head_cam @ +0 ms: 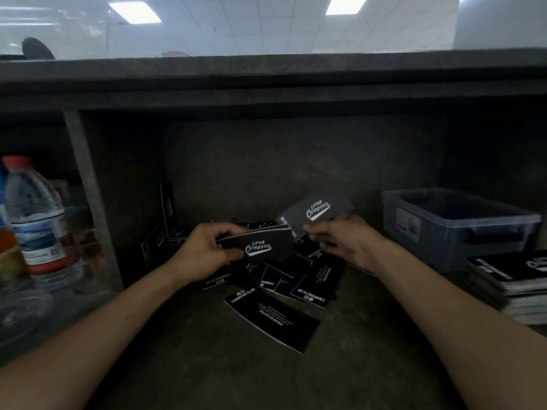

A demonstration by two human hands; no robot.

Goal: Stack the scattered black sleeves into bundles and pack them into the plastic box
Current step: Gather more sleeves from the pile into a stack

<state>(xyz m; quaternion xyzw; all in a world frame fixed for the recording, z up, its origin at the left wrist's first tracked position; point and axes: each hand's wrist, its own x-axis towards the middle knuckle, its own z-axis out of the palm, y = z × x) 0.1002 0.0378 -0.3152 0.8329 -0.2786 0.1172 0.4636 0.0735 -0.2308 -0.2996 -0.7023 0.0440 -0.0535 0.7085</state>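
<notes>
The left hand (204, 251) grips a bundle (260, 242) of black sleeves, thumb on the near face and fingers curled over the top edge. It holds the bundle above the shelf floor (207, 365), with the white "Club Camping" print facing the camera. At two o'clock from the bundle, the right hand (346, 242) pinches a single sleeve (316, 210) by its lower edge between thumb and fingertips. This sleeve is tilted up to the right, and its lower left corner sits just behind the bundle's far end; whether the two touch cannot be told.

Under both hands, the loose sleeves (313, 281) lie scattered and overlapping on the shelf floor. One flat sleeve (275, 321) lies apart from the heap at six o'clock, nearest the camera. At nine to ten o'clock from the heap, a few leaning sleeves (168, 205) stand on edge against the side wall.

The plastic box (450, 250) stands at three o'clock from the hands, well apart from them, with its lid off. Just beside it at five o'clock, a stack (503, 276) of sleeves rests flat.

At nine o'clock, beyond the shelf's upright, a water bottle (35, 214) with a red cap stands upright.
</notes>
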